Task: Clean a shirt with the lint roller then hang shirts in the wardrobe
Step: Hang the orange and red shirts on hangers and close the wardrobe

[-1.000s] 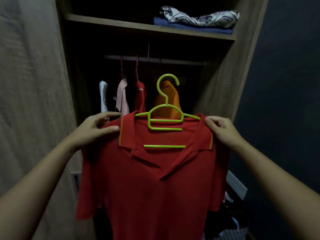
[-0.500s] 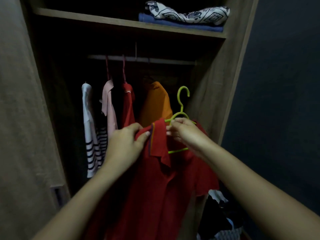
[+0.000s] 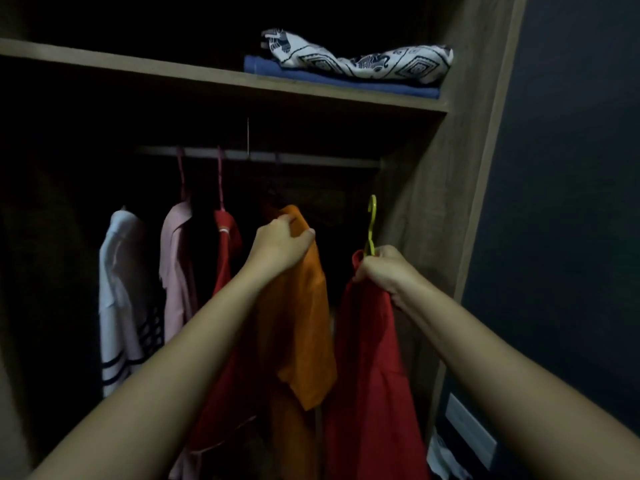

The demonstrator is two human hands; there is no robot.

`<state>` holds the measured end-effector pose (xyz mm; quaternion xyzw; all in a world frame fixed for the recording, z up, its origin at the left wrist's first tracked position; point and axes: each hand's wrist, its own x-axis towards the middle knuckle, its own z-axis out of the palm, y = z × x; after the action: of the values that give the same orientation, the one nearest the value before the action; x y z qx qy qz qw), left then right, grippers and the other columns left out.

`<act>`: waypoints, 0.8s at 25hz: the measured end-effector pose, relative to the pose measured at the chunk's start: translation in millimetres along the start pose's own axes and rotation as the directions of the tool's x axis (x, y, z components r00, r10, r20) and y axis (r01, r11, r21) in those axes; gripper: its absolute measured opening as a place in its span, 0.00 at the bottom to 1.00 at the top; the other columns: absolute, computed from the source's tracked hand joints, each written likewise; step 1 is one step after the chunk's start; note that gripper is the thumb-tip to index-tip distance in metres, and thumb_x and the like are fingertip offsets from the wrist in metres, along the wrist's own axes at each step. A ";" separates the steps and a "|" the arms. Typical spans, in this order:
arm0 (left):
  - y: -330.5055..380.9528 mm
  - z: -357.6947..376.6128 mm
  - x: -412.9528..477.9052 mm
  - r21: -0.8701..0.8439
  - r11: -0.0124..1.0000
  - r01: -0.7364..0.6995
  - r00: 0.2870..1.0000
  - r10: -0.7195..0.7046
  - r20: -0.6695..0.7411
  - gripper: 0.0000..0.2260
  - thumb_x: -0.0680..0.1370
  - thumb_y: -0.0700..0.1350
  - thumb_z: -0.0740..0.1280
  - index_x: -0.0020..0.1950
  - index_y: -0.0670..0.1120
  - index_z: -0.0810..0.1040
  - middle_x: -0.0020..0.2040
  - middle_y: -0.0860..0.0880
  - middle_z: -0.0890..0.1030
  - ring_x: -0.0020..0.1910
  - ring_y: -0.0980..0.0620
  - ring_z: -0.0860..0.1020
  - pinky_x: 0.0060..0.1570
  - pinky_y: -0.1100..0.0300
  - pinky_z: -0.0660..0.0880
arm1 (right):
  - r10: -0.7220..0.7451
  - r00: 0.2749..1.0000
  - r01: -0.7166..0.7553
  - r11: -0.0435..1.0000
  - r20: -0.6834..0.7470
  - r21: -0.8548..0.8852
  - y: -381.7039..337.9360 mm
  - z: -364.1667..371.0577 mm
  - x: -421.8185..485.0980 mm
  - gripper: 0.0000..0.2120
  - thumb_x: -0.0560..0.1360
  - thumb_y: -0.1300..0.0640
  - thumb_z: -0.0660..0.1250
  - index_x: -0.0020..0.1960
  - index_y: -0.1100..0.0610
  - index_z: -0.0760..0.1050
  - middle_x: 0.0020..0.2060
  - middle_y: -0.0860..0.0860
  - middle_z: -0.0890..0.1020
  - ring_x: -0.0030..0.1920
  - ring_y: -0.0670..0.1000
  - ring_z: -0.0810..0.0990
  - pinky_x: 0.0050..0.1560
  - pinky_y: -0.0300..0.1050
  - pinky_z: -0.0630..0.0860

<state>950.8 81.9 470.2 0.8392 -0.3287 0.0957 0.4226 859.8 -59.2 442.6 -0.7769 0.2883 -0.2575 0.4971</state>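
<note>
A red polo shirt (image 3: 370,368) hangs edge-on from a green hanger (image 3: 371,223), whose hook stands well below the wardrobe rail (image 3: 311,160). My right hand (image 3: 381,271) grips the hanger at its neck together with the shirt's collar. My left hand (image 3: 280,245) grips the shoulder of an orange shirt (image 3: 301,317) that hangs on the rail. The two shirts hang side by side with a dark gap between them. No lint roller is in view.
Further left on the rail hang another red shirt (image 3: 227,244), a pink shirt (image 3: 176,268) and a white striped shirt (image 3: 121,292). Folded patterned cloth (image 3: 360,60) lies on blue fabric on the shelf (image 3: 214,76) above. The wardrobe's side panel (image 3: 450,188) stands close on the right.
The red shirt has turned edge-on and moved to the right and deeper into the wardrobe. My left hand has let go of its collar and taken hold of the orange shirt.
</note>
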 end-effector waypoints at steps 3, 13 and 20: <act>-7.8 24.3 55.9 -0.241 0.961 0.133 0.989 -0.145 -0.032 0.38 0.75 0.54 0.67 0.76 0.39 0.52 0.74 0.39 0.62 0.73 0.40 0.61 0.69 0.55 0.61 | -0.106 0.994 0.105 0.992 -0.014 -0.070 -5.9 -3.6 31.4 0.14 0.70 0.65 0.60 0.54 0.57 0.73 0.42 0.56 0.79 0.36 0.53 0.76 0.32 0.43 0.72; 0.0 79.9 94.5 -0.358 0.903 0.236 0.971 -0.233 0.052 0.36 0.75 0.40 0.60 0.77 0.43 0.42 0.74 0.37 0.61 0.72 0.39 0.62 0.71 0.54 0.59 | -0.312 0.950 0.307 0.907 0.029 -0.288 -44.2 -13.5 122.2 0.20 0.70 0.64 0.56 0.61 0.57 0.74 0.53 0.59 0.81 0.50 0.59 0.80 0.46 0.47 0.74; 1.4 84.6 99.4 -0.364 0.906 0.215 0.977 -0.200 0.080 0.36 0.76 0.44 0.62 0.77 0.43 0.43 0.73 0.38 0.64 0.71 0.40 0.65 0.70 0.51 0.64 | -0.224 0.968 0.252 0.899 0.117 -0.358 -54.2 -2.7 162.8 0.11 0.74 0.64 0.58 0.54 0.62 0.73 0.48 0.60 0.76 0.49 0.58 0.76 0.45 0.46 0.72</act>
<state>1016.1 -30.8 461.8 0.7761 -0.2581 -0.0308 0.5745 982.5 -157.1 512.0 -0.8948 0.2162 -0.2287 0.3166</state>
